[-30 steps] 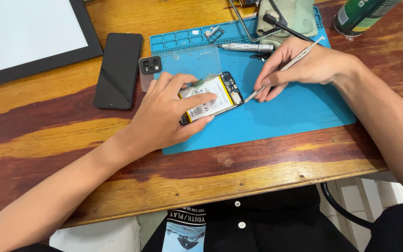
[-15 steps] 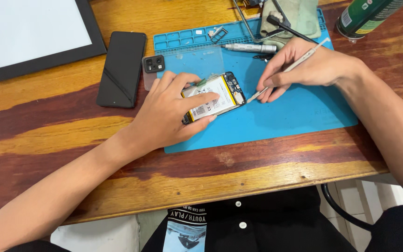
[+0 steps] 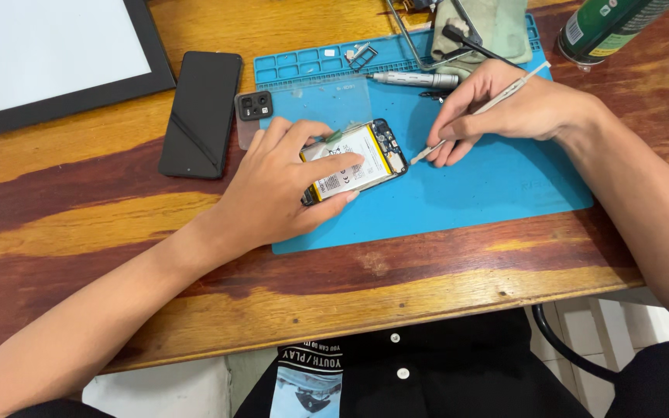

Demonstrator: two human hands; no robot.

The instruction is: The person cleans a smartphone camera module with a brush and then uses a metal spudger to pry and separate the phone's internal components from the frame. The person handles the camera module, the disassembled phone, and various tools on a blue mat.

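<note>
An opened phone (image 3: 365, 159) with its white and yellow battery showing lies on a blue work mat (image 3: 497, 186). My left hand (image 3: 280, 186) presses down on it, fingers spread over its left half and battery. My right hand (image 3: 505, 112) holds a thin white pry tool (image 3: 478, 110) like a pen. The tool's tip touches the phone's right edge near the exposed board.
A clear back cover with a camera block (image 3: 255, 106) lies above the phone. A black phone (image 3: 201, 112) rests left of the mat, and a black-framed white panel (image 3: 52, 54) sits at the far left. A silver screwdriver (image 3: 416, 78), a cloth (image 3: 482, 27) and a green can (image 3: 613, 27) are at the back.
The view has shifted slightly. Both hands stay on the phone, and the tool tip stays at its right edge.
</note>
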